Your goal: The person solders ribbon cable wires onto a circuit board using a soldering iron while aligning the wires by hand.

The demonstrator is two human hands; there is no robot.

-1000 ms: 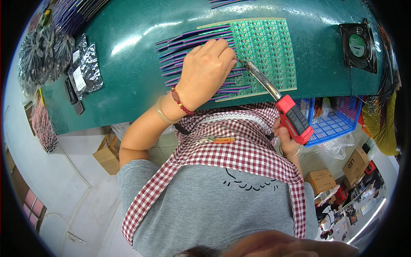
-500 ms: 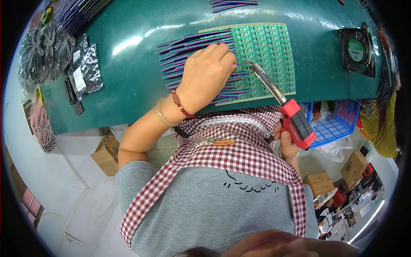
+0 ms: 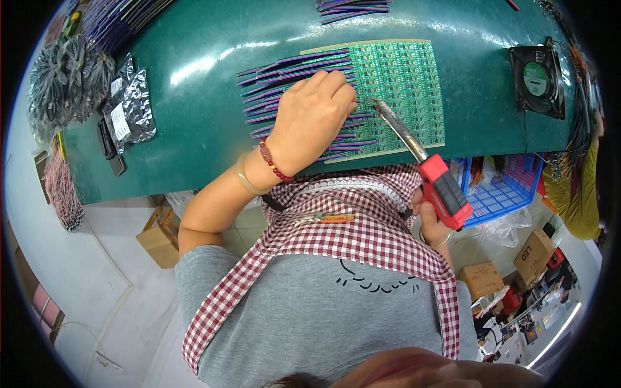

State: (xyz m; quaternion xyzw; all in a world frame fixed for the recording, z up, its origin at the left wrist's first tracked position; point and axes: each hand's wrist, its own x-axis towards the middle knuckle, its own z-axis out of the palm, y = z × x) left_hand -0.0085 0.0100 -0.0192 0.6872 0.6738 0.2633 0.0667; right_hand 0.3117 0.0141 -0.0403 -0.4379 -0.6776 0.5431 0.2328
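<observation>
A green circuit board panel [image 3: 407, 97] lies on the table, made of several rows of small repeated circuits. Thin multicoloured wire strips [image 3: 265, 107], purple, blue and dark, fan out from its left part. My left hand [image 3: 314, 113] rests over these strips, fingers bent and pinched together near the middle of the board; what sits between the fingertips is hidden. My right hand [image 3: 432, 223] is closed around the red and black handle of a soldering iron [image 3: 443, 191]. Its metal tip points up and left, close to the left fingertips, over the board.
A bundle of similar strips [image 3: 352, 8] lies at the far edge. At right stand a black fan [image 3: 537, 77] and, below table level, a blue basket [image 3: 498, 197]. Plastic bags [image 3: 129, 103] and wire bundles [image 3: 71, 77] occupy the left. Cardboard boxes [image 3: 158, 239] stand on the floor.
The whole view has shifted slightly. Over the board, my left hand and the soldering iron keep almost the same places, with the iron's tip only a touch lower and further left.
</observation>
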